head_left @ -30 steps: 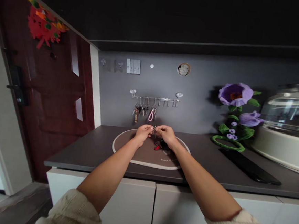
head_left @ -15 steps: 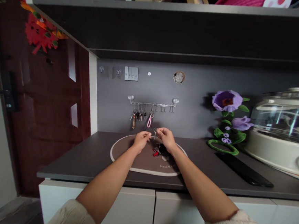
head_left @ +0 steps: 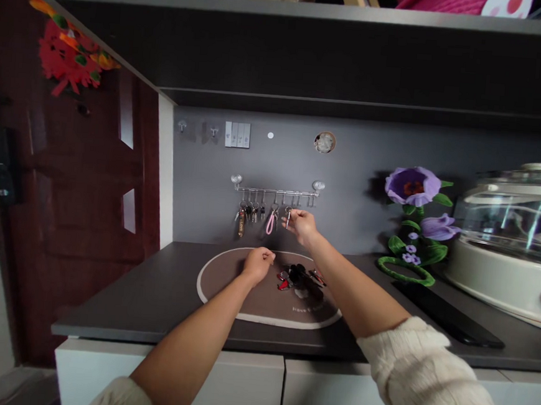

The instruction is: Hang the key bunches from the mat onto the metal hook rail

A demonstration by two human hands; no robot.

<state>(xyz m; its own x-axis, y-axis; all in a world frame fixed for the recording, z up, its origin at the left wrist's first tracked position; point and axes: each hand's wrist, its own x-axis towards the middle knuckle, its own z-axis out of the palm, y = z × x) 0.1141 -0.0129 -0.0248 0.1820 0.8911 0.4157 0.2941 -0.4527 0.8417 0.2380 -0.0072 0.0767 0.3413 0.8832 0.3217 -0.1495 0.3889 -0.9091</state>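
My right hand pinches a ring with keys just under the hooks of a metal rail on the wall. Several key bunches hang from the rail's left hooks, one with a brown tag. Beside my right hand's keys hangs a bunch with a pink strap. Low over the oval brown mat, my left hand has its fingers curled together; whatever they may hold is hidden. On the mat's right side lies a pile of keys with red and black pieces.
To the right stand a purple knitted flower and a white appliance with a clear cover. A long black object lies in front of them. A shelf overhangs the counter. At the left is a dark red door.
My right hand has risen from above the mat to the rail, carrying the ring with keys. My left hand has dropped slightly toward the mat. The key pile shows more fully.
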